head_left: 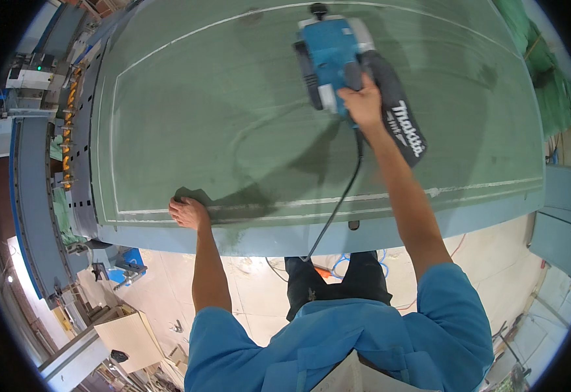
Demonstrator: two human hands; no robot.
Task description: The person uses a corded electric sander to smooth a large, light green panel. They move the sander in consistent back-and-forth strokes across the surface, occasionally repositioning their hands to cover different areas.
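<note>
The right hand (362,103), arm stretched out, has fingers wrapped around the blue sander (330,62) at upper centre; the left hand (189,213) rests on the green panel (200,117) with fingers together.

I see one label only: white lettering on the black dust bag (400,117), just beside my right hand (362,104).

Head-worn fisheye (single view), looking steeply down, close over green panel (246,130)

Woodworking workshop, green panel (233,117), belt sander (328,62), offcuts on floor (135,333)
</note>
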